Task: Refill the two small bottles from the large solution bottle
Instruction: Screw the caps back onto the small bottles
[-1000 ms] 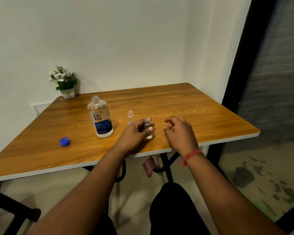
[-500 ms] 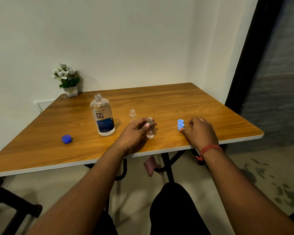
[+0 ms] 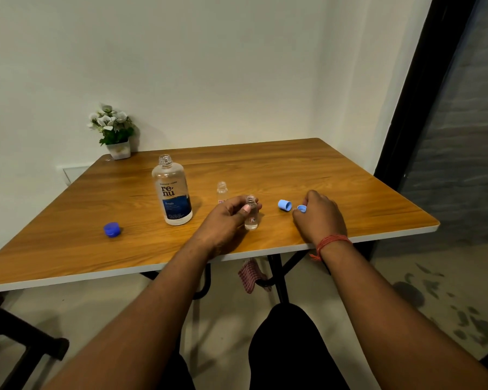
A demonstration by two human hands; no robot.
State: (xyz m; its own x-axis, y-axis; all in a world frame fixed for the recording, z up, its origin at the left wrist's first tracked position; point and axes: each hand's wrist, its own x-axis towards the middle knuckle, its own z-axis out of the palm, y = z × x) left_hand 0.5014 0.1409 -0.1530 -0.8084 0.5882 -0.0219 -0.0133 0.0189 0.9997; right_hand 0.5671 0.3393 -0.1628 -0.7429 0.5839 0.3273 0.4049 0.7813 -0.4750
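The large solution bottle stands uncapped on the wooden table, its dark blue cap lying far to the left. One small clear bottle stands upright and uncapped near the front edge, and my left hand grips it between thumb and fingers. The second small bottle stands uncapped just behind that hand. My right hand rests on the table and pinches a light blue small cap at its fingertips. Another light blue cap lies on its side just left of it.
A small potted plant sits at the table's back left corner against the wall. A dark doorframe runs down the right side. A checked cloth hangs under the table by its black legs.
My right hand moved from beside the held small bottle out to the right and now fingers one of the light blue caps; the two caps have separated. The left hand keeps holding the bottle.
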